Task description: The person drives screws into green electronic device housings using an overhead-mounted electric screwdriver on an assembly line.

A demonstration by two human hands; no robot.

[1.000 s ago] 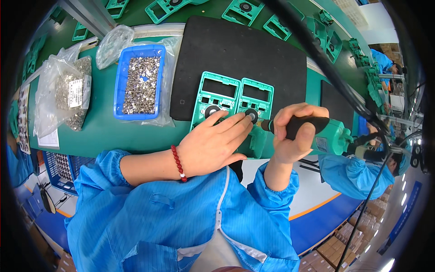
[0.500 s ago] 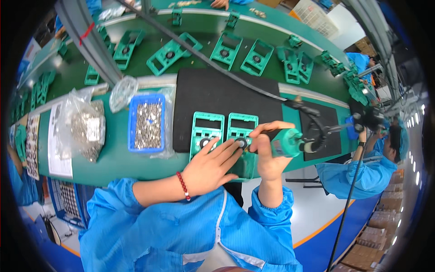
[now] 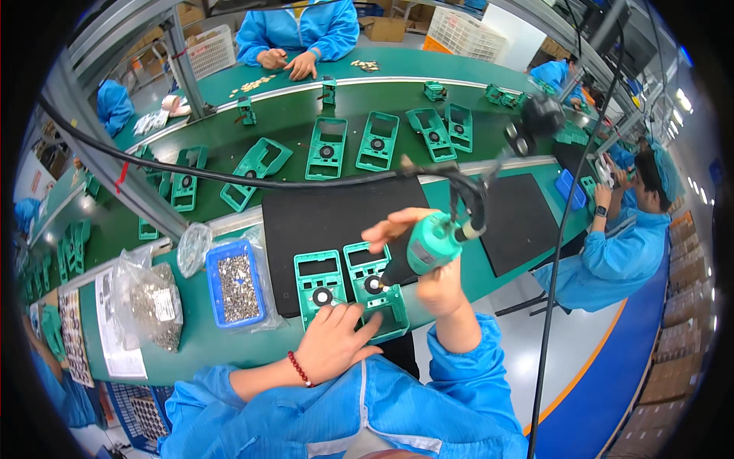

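Two green plastic housings, a left one [image 3: 317,264] and a right one [image 3: 384,322], lie side by side at the bench's near edge, each with a round black part with a pale centre. My right hand [image 3: 442,291] grips a green power screwdriver [image 3: 434,243], tilted so its dark nose points at the right housing's round part. Whether the tip touches a screw is too small to tell. My left hand [image 3: 330,344], fingers stretched and apart, rests over the near ends of both housings and holds nothing.
A blue tray [image 3: 262,304] of small metal parts and a plastic bag [image 3: 145,298] lie to the left. Black mats [image 3: 340,210] cover part of the bench. Beyond, more housings [image 3: 326,149] lie on a green belt. A dark cable [image 3: 298,183] crosses overhead. Co-workers sit across and at right.
The view has shifted, showing more of the far bench. My left hand has drawn back from the right housing's round part. The screwdriver's nose now points at that part.
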